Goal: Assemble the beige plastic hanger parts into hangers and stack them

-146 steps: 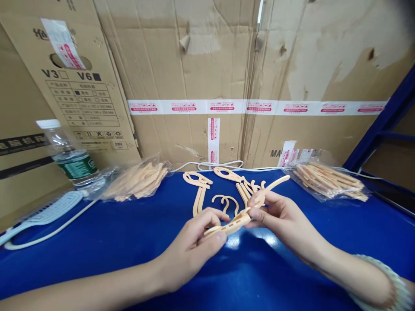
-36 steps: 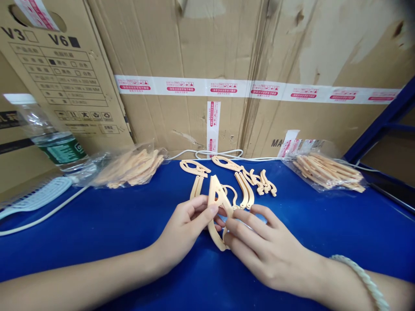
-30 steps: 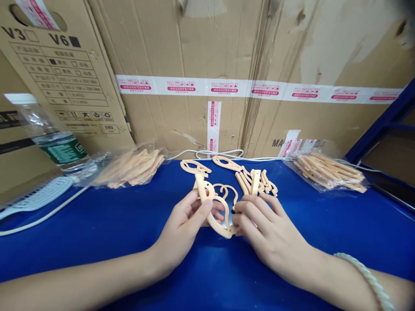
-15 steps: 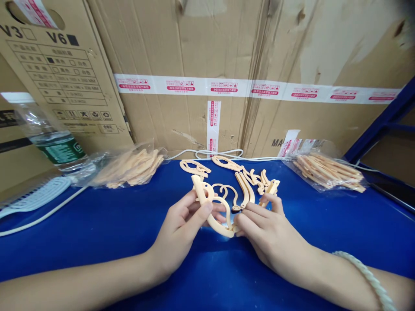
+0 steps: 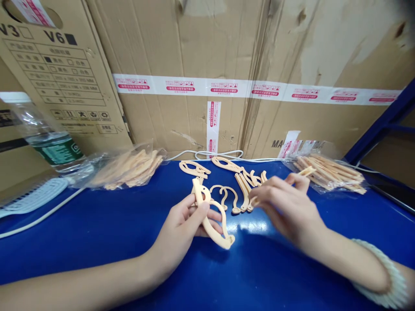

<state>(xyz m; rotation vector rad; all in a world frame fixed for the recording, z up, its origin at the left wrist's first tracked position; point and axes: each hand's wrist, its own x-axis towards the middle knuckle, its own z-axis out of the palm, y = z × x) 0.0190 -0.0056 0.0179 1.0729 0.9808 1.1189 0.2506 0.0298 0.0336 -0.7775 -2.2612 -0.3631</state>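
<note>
My left hand (image 5: 186, 220) is closed around a cream curved hanger arm (image 5: 210, 231), its hole and loop facing up and its lower end sticking out to the right. My right hand (image 5: 288, 207) is off to the right, fingers curled, a slim cream hanger piece (image 5: 307, 172) jutting out behind its knuckles. Its fingertips are by the ends of long curved hanger arms (image 5: 241, 192) lying on the table; whether they touch them I cannot tell. Between the hands lie two cream hooks (image 5: 234, 201). Farther back are two looped hanger parts (image 5: 194, 168) and several small curved pieces (image 5: 254, 177).
A clear bag of cream pieces (image 5: 129, 170) lies left on the blue table (image 5: 253, 276), another bag (image 5: 330, 172) right. A water bottle (image 5: 58, 147) and a white hairbrush (image 5: 35, 196) stand at the left. Cardboard (image 5: 181, 116) closes off the back; a white cable (image 5: 184, 153) runs along it.
My right hand has left the end of the hanger arm and moved right and up, carrying the slim piece. My left hand stays nearly in place, the arm's lower end slightly lower.
</note>
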